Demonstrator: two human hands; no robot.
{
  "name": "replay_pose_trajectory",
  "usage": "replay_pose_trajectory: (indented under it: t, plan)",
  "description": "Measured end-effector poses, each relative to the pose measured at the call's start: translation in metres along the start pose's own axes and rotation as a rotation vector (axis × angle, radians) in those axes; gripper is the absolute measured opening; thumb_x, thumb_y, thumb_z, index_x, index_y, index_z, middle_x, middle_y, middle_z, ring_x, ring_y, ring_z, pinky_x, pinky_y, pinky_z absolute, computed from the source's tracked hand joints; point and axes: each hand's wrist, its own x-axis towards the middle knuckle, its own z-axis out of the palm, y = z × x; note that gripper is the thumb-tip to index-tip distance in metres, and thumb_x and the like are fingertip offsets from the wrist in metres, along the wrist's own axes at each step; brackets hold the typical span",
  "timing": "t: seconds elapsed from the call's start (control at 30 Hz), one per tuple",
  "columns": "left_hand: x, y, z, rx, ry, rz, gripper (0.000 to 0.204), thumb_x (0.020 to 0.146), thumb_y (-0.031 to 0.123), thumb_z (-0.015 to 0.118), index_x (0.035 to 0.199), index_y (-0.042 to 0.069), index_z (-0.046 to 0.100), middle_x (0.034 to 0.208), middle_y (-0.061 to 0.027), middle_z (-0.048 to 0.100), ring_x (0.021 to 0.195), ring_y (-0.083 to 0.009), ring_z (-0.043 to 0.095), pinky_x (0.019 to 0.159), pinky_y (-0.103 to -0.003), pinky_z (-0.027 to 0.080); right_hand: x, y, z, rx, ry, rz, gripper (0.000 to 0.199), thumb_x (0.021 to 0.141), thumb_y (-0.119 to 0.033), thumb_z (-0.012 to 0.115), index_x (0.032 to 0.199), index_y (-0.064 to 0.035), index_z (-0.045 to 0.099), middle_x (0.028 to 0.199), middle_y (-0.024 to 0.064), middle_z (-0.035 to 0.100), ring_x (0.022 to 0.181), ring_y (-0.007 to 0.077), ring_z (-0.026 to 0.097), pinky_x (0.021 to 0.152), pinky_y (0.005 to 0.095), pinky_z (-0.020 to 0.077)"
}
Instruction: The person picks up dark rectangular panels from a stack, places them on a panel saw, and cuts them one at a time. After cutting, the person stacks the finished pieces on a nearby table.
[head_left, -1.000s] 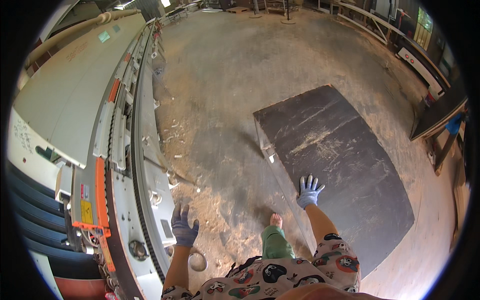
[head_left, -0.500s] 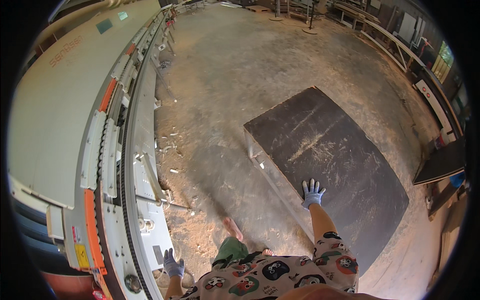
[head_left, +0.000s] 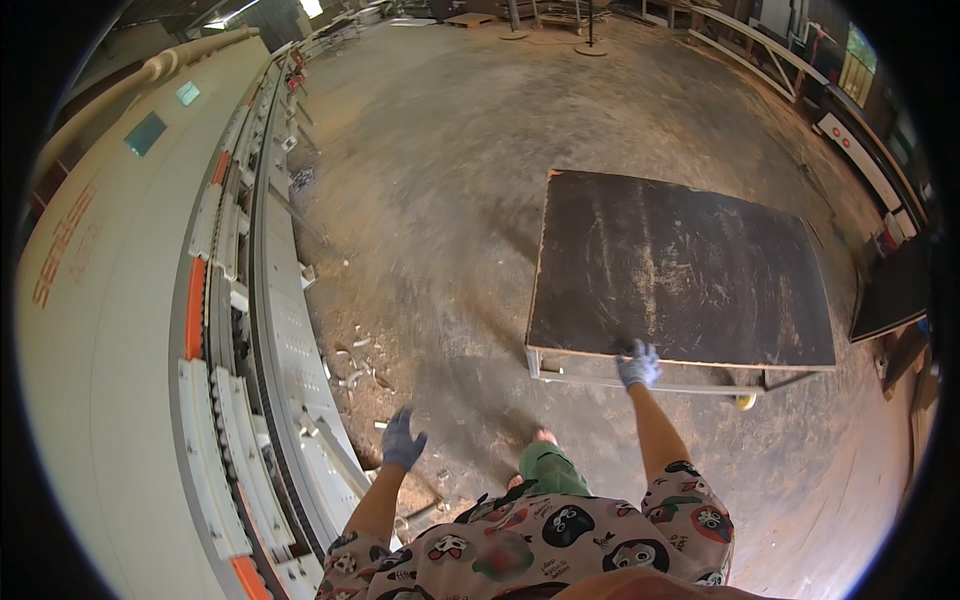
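Observation:
A low cart (head_left: 690, 270) with a dark, scuffed board top on a pale metal frame stands ahead of me to the right. My right hand (head_left: 638, 364), in a light glove, grips the board's near edge, its fingers bent over the top. A caster (head_left: 745, 401) shows under the cart's near right part. My left hand (head_left: 402, 440), gloved too, hangs in the air with fingers apart and holds nothing. It is nearest to the long machine (head_left: 130, 330) on my left, without touching it.
Wood scraps and dust (head_left: 352, 365) litter the concrete floor beside the machine's foot. Another dark panel (head_left: 890, 285) and a machine part with red buttons (head_left: 840, 135) stand at the right wall. Timber and a pallet (head_left: 470, 19) lie at the far end.
The cart has swung round, and its near edge now runs across in front of me. My right hand went from flat on the board to its edge. My left hand rose forward and right.

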Motion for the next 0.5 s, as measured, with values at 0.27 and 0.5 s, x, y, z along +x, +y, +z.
replay_pose_trajectory:
  t: [0.27, 0.5]
  plan:
    - [0.228, -0.012, 0.002, 0.044, -0.068, -0.121, 0.071, 0.071, 0.031, 0.066, 0.130, 0.005, 0.038, 0.128, -0.0200, 0.045, 0.118, -0.0338, 0.043, 0.099, -0.039, 0.036, 0.054, -0.248, 0.036, -0.159, -0.397, -0.192, 0.087, 0.071, -0.043, 0.065, 0.142, -0.0233, 0.019, 0.149, 0.0134, 0.011, 0.136, 0.0365, 0.011, 0.102, 0.0640, 0.0121]
    - [0.243, -0.147, -0.016, -0.020, -0.151, -0.510, 0.075, 0.070, 0.030, 0.070, 0.133, 0.006, 0.037, 0.129, -0.0186, 0.046, 0.118, -0.0332, 0.045, 0.100, -0.038, 0.036, 0.183, -0.349, 0.094, -0.335, -0.376, -0.148, 0.094, 0.073, -0.031, 0.066, 0.144, -0.0268, 0.004, 0.150, 0.0119, -0.005, 0.136, 0.0409, -0.001, 0.098, 0.0717, 0.0050]
